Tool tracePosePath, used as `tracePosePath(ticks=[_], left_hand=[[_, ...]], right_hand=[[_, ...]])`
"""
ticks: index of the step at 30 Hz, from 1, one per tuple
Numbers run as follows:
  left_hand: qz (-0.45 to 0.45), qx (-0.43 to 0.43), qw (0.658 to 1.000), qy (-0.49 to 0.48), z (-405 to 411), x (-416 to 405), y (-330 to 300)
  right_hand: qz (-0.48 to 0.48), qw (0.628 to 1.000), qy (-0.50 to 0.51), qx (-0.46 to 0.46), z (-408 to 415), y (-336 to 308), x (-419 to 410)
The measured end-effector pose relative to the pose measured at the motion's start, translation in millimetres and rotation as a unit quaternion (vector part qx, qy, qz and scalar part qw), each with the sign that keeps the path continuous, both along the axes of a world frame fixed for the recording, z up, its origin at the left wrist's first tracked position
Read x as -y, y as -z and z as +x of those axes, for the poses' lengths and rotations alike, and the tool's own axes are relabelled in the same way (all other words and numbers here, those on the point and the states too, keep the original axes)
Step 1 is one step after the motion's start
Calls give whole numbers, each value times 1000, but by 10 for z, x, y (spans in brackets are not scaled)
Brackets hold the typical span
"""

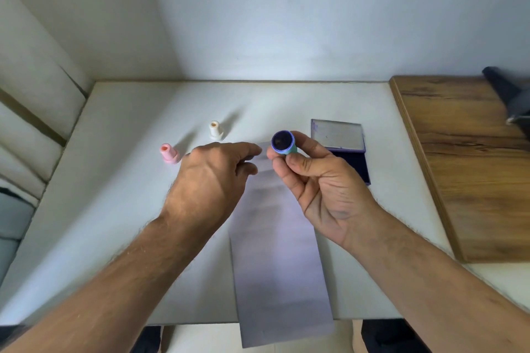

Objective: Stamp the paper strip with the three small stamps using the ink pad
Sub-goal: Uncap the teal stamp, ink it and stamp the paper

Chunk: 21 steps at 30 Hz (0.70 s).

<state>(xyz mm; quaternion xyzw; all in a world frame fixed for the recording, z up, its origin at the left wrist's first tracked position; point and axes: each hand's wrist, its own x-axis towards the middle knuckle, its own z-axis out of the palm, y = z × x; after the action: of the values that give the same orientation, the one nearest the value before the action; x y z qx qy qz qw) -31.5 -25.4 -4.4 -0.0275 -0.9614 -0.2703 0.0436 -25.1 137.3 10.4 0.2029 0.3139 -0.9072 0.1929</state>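
Holding the green stamp (284, 144) up in my right hand (321, 180), grip pinched around its barrel between thumb and fingertips, inked face tipped back toward the camera so I can check it. It looks dark and loaded, so I'd say the inking step is done for this one and pressing is next. The paper strip (279, 252) lies right below the grip on the table (114, 209), and the open ink pad (341, 146) sits just behind it. My left hand (212, 178) hovers palm down beside the grip, fingers loosely curled, holding nothing. The pink stamp (169, 153) and white stamp (215, 129) stand further left, untouched. Next move: flip the face down and press squarely.
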Motion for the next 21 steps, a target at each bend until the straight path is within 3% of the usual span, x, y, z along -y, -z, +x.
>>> tracePosePath(ticks=[6, 9, 11, 13, 15, 21], left_hand=[[13, 39, 999, 11, 26, -122, -54], [10, 44, 999, 8, 21, -154, -84], [10, 58, 998, 3, 27, -171, -99], [10, 70, 997, 6, 43, -193, -111], [11, 76, 997, 13, 51, -219, -119], [9, 86, 996, 20, 58, -276, -108]], right_hand=[[39, 998, 43, 15, -9, -18, -113], [217, 975, 49, -23, -70, 15, -261], [411, 908, 43, -73, -116, 33, -423], [605, 787, 24, -120, -147, 71, -563], [709, 689, -1, -149, -150, 124, -620], [772, 607, -26, -188, -137, 238, -610]])
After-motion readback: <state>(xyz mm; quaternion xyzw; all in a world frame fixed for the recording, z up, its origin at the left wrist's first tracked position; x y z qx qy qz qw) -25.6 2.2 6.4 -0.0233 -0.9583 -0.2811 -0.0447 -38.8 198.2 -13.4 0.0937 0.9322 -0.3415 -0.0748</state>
